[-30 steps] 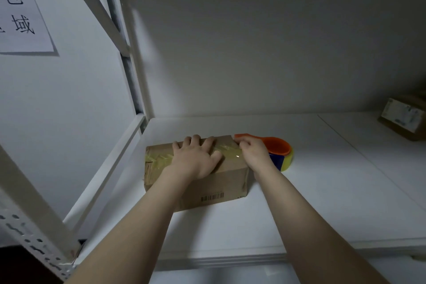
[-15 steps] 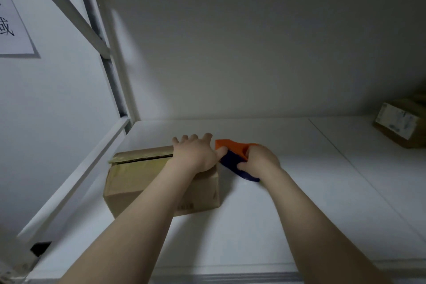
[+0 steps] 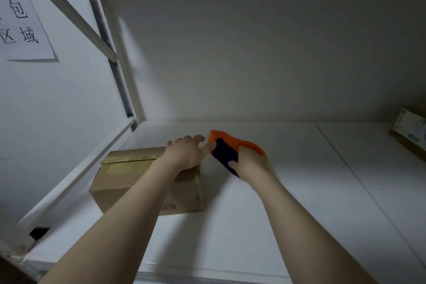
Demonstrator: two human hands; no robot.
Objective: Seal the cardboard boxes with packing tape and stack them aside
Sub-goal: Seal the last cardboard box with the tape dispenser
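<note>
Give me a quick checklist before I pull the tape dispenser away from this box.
1. Box steadied: ok. The left hand presses on the right end of the cardboard box.
2. Dispenser grip: ok. The right hand grips the tape dispenser.
3. Top seam covered: ok where visible, tape runs along it. Under the hand, cannot tell.
4. Tape cut free: cannot tell, hidden between the hands.
5. Room aside: ok. Bare shelf lies before the other box.
</note>
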